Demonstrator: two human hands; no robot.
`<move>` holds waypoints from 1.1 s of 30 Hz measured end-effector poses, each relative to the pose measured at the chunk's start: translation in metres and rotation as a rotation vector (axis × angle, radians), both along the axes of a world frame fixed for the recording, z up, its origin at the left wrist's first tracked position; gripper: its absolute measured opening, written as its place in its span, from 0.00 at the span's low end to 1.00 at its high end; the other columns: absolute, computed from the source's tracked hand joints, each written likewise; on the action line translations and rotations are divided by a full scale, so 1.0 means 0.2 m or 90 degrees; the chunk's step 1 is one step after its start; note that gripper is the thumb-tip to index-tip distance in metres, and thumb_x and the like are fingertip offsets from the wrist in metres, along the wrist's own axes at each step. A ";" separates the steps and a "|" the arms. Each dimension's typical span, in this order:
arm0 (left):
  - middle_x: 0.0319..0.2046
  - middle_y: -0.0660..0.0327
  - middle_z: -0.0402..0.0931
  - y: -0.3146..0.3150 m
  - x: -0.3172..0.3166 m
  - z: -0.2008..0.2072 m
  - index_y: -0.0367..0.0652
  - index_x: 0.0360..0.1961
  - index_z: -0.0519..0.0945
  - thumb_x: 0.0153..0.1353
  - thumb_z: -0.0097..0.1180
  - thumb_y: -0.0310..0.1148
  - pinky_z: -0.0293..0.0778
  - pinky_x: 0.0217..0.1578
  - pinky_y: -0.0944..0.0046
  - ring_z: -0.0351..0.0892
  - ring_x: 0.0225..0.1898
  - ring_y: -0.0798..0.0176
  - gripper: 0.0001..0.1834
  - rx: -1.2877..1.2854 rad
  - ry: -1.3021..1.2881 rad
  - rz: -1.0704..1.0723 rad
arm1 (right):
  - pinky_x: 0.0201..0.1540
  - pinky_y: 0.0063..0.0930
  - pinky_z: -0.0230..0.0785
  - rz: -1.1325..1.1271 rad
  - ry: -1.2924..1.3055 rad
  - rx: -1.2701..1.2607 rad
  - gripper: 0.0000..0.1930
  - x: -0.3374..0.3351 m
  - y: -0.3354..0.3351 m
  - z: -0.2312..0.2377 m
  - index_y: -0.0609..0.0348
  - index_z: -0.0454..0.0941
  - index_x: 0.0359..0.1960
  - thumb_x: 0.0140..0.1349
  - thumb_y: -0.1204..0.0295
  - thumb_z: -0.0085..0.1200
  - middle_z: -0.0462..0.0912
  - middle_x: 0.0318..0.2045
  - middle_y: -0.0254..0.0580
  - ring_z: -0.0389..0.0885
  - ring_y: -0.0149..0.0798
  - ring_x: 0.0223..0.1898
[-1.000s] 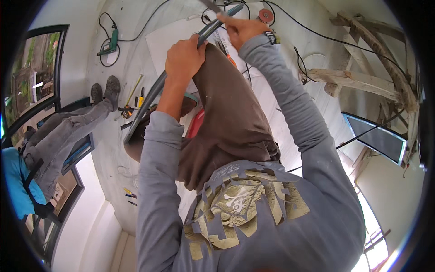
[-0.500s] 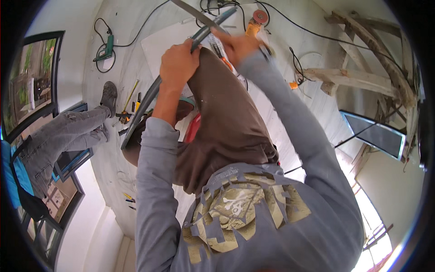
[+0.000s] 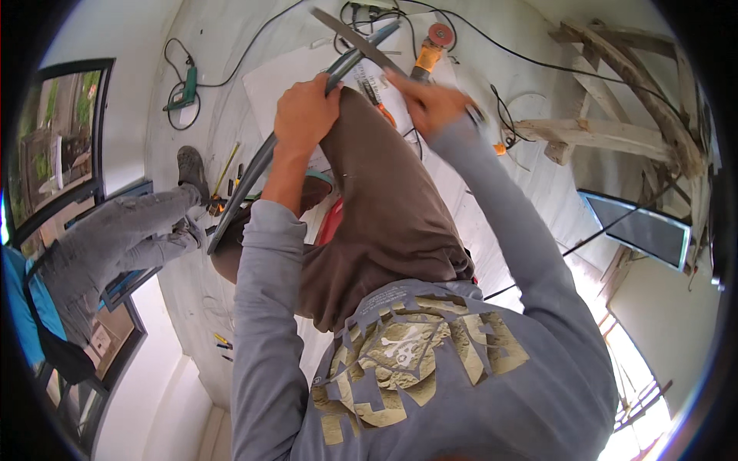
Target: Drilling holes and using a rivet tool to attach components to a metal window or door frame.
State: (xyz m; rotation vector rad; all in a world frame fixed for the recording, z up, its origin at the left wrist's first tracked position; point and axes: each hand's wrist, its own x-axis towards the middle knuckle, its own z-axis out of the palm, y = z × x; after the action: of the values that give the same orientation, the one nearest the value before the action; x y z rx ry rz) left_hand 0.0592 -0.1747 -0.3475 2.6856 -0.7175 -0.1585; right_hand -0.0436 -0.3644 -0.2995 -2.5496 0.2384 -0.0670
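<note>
My left hand (image 3: 306,115) is closed around a long dark metal bar (image 3: 257,170), pressing it against my raised knee. The bar slants from beside my left thigh up to its far end past the knee. In my right hand (image 3: 437,107), slightly blurred, is a long flat file (image 3: 350,37). The file's blade lies across the bar near its far end. Its handle is mostly hidden in my palm.
An orange angle grinder (image 3: 427,58) lies on a white board beyond my hands, near orange-handled pliers (image 3: 384,114). A green power tool (image 3: 183,94) with a cord lies far left. Another person's leg (image 3: 127,219) extends from the left. Wooden beams (image 3: 600,134) stand at right.
My right hand has moved to the right and slightly nearer, drawing the file across the bar. My left hand and the bar have stayed nearly in place.
</note>
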 end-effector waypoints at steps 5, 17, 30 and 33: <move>0.24 0.47 0.80 0.03 0.01 0.04 0.43 0.34 0.81 0.62 0.55 0.46 0.75 0.33 0.45 0.81 0.29 0.40 0.16 0.011 0.004 0.001 | 0.30 0.36 0.69 -0.022 -0.114 0.061 0.16 0.10 -0.04 0.03 0.38 0.81 0.55 0.66 0.69 0.52 0.77 0.20 0.47 0.77 0.45 0.22; 0.30 0.49 0.82 0.12 0.01 0.03 0.44 0.41 0.84 0.61 0.57 0.50 0.76 0.37 0.49 0.81 0.34 0.42 0.20 -0.045 -0.004 -0.010 | 0.36 0.36 0.75 -0.054 -0.122 0.185 0.24 0.07 0.12 0.00 0.42 0.68 0.65 0.66 0.65 0.49 0.83 0.26 0.48 0.82 0.46 0.28; 0.31 0.55 0.80 0.73 0.06 -0.06 0.42 0.34 0.79 0.62 0.58 0.49 0.65 0.43 0.49 0.78 0.36 0.49 0.19 0.076 -0.312 0.211 | 0.47 0.46 0.73 -0.311 0.292 0.112 0.26 -0.34 -0.03 -1.66 0.57 0.79 0.46 0.63 0.47 0.49 0.83 0.39 0.59 0.82 0.57 0.44; 0.33 0.51 0.79 0.79 0.10 -0.06 0.37 0.37 0.80 0.57 0.62 0.53 0.65 0.50 0.48 0.77 0.40 0.46 0.25 0.124 -0.329 0.154 | 0.52 0.47 0.71 -0.308 0.401 0.176 0.28 -0.21 0.04 -1.95 0.58 0.77 0.50 0.62 0.47 0.51 0.81 0.42 0.63 0.80 0.61 0.48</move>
State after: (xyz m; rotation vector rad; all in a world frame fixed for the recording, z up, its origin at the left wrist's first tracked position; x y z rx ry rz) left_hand 0.0801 -0.0168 -0.3590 3.0007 -0.5248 0.5736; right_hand -0.0865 -0.3571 -0.6885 -2.1162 1.0228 0.5517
